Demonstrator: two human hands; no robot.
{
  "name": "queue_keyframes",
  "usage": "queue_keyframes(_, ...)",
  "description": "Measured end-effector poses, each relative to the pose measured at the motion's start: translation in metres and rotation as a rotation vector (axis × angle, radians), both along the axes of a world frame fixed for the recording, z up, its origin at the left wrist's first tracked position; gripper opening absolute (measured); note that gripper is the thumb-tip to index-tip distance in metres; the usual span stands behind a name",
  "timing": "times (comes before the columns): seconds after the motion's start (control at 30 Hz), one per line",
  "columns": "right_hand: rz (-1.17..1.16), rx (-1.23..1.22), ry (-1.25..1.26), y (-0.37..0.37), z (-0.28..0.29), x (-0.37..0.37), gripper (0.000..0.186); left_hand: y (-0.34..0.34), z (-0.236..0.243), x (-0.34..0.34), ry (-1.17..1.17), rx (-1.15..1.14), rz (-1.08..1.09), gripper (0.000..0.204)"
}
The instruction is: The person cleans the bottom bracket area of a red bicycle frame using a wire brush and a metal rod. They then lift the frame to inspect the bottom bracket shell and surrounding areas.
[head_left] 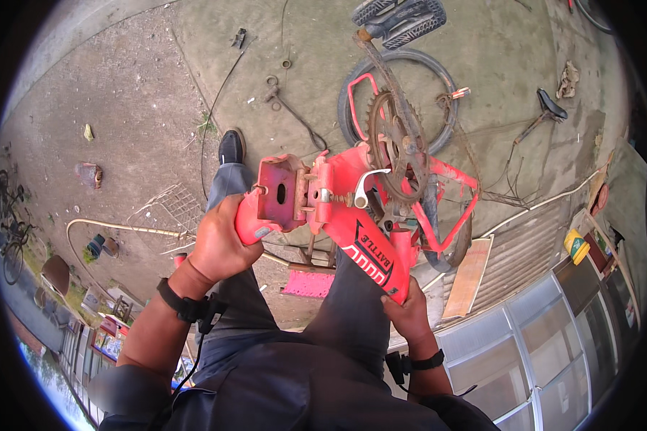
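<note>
I hold a red folding bicycle frame up in front of me, above my grey trouser legs. My left hand grips the left end of the frame beside its open hinge plate. My right hand grips the lower end of the thick red tube with white lettering. A rusty chainring with a crank and a black pedal sticks up from the frame. A silver lever sits at the hinge.
A black tyre lies on the concrete behind the frame. A black saddle on its post lies to the right, a wire basket and a pink brush near my feet. Wooden boards and glazed panels stand right.
</note>
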State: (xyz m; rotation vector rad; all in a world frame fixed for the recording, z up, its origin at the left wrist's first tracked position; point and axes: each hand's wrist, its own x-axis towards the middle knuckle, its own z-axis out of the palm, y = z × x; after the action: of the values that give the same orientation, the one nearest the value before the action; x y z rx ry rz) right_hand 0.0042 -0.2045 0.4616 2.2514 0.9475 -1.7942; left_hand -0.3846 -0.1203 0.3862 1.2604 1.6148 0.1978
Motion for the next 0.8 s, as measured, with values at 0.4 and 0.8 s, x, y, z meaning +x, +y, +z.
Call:
queue_keyframes(0.4,-0.016,0.008,0.012,0.003,-0.013,-0.009,0.047,0.003,0.007,-0.011,0.025,0.017,-0.007,0.058)
queue_keyframes(0.8,-0.020,0.126,0.095,0.001,-0.045,-0.008,0.037,0.015,-0.002,-0.008,0.093,0.127,-0.042,0.058)
